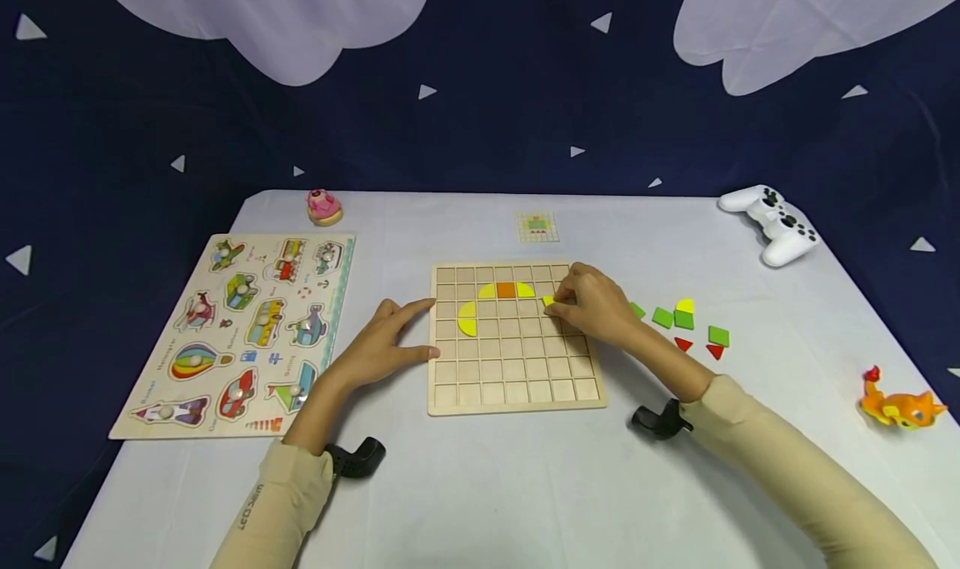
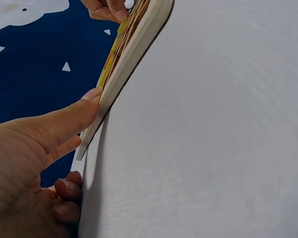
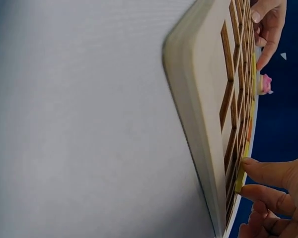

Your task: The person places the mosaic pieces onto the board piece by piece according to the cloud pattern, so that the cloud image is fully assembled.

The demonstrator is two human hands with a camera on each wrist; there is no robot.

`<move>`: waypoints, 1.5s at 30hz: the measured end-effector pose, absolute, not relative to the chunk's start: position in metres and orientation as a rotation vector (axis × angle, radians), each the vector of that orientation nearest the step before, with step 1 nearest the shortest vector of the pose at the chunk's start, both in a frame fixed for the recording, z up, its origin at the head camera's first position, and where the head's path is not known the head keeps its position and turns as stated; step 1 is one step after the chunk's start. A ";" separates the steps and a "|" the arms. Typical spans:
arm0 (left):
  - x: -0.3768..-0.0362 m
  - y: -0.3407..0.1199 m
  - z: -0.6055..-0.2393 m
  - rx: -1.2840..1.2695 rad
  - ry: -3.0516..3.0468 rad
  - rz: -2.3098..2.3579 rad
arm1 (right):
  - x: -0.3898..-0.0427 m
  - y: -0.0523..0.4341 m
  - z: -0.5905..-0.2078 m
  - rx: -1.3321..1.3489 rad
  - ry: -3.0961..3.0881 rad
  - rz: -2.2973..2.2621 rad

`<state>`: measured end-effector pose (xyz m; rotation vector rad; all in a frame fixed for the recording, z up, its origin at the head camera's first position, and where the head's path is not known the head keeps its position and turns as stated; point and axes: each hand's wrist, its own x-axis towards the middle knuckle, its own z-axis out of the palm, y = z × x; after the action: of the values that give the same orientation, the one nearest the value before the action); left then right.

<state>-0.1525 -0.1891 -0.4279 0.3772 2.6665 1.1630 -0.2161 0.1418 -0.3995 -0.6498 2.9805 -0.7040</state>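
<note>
Right hand [image 1: 592, 306] pinches yellow piece [image 1: 548, 301] (over grid board [image 1: 517, 390]).

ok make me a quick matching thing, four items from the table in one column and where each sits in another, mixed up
Things:
1. white game controller
2. pink toy
3. orange toy animal
4. vehicle puzzle board

Places:
A. far left part of the table, beyond the vehicle puzzle
B. near right edge of the table
C. left of the wooden grid board
D. far right corner of the table

Pairs: 1-D, 2-A, 3-B, 4-C
</note>
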 end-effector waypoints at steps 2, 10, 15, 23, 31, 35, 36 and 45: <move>-0.152 -0.189 -0.428 0.378 2.668 1.163 | -0.217 0.140 -0.400 -0.648 2.977 -0.716; -0.153 -0.189 -0.428 0.374 2.666 1.159 | -0.217 0.136 -0.402 -0.600 2.942 -0.757; -0.153 -0.189 -0.428 0.365 2.665 1.154 | -0.218 0.136 -0.400 -0.534 2.898 -0.778; -0.152 -0.188 -0.426 0.362 2.669 1.158 | -0.217 0.134 -0.396 -0.494 2.882 -0.753; -0.153 -0.188 -0.426 0.367 2.665 1.151 | -0.214 0.138 -0.393 -0.495 2.890 -0.756; -0.153 -0.187 -0.427 0.371 2.668 1.144 | -0.211 0.151 -0.391 -0.509 2.884 -0.822; -0.153 -0.188 -0.427 0.372 2.670 1.142 | -0.211 0.156 -0.390 -0.513 2.889 -0.836; -0.152 -0.187 -0.427 0.378 2.670 1.142 | -0.207 0.217 -0.388 -0.493 3.043 -0.744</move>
<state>-0.1521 -0.1872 -0.4267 0.3781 2.6705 1.1423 -0.2067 0.2168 -0.3876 -0.4926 3.0431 -0.7442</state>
